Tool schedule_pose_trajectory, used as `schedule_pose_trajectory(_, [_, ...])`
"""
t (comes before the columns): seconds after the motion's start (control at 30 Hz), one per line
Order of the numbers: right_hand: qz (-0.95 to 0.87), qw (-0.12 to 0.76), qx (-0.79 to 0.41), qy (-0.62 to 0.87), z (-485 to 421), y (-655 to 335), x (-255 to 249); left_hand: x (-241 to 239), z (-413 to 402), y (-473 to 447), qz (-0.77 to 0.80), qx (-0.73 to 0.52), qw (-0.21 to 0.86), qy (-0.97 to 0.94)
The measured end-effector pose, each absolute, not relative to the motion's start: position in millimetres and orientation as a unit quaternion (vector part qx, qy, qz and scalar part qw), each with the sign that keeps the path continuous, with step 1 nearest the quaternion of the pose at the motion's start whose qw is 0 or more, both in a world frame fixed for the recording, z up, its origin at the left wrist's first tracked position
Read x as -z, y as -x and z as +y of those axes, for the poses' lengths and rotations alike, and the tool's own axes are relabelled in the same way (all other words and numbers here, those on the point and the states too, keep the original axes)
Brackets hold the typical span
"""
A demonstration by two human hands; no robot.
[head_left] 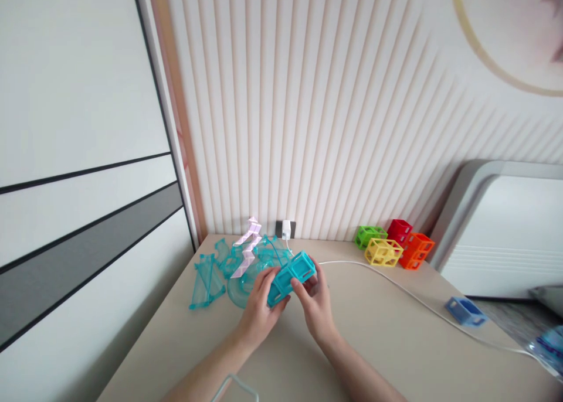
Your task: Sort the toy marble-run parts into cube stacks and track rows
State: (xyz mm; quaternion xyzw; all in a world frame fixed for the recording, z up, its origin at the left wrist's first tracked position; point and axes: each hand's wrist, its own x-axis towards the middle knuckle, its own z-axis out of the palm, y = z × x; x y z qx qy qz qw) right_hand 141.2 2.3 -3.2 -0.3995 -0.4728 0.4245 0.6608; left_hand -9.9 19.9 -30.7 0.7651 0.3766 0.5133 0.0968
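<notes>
Both my hands hold a teal open-frame block piece (292, 276), made of two joined cubes, above the beige table (373, 343). My left hand (259, 308) grips its lower left end with fingers curled round it. Fingers of my right hand (317, 305) pinch the upper right end. Just behind the hands lies a heap of clear teal track pieces (229, 270) with a pale pink zigzag piece (247, 247) on top.
Green (369, 235), yellow (383, 252), red (399, 231) and orange (416, 251) frame cubes stand at the back right by the ribbed wall. A blue cube (465, 311) lies near the right edge. A white cable (409, 293) runs from a wall plug (286, 229) across the table.
</notes>
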Motion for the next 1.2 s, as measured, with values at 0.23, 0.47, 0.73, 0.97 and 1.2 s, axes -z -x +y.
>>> schedule_pose_trajectory(0.23, [-0.441, 0.656, -0.448, 0.417, -7.4, -160.1, 6.8, 20.2, 9.2, 14.1, 0.348, -0.492, 0.149, -0.784])
schedule_pose_trajectory(0.47, [-0.408, 0.666, -0.449, 0.434, 1.9, -171.4, 9.2, -4.8, 21.9, 51.2, 0.369, -0.618, 0.109, -0.686])
schedule_pose_trajectory(0.73, [-0.466, 0.626, -0.459, 0.425, -4.7, -163.1, 2.2, -0.7, 82.5, 123.2, 0.609, -0.525, -0.033, -0.594])
schedule_pose_trajectory(0.97, [-0.46, 0.622, -0.484, 0.408, -6.8, -156.1, 0.8, 22.0, 88.9, 117.1, 0.616, -0.44, -0.036, -0.652])
schedule_pose_trajectory(1.2, [-0.478, 0.624, -0.459, 0.413, -6.2, -158.6, 13.4, 6.7, 75.4, 102.6, 0.573, -0.47, -0.107, -0.663])
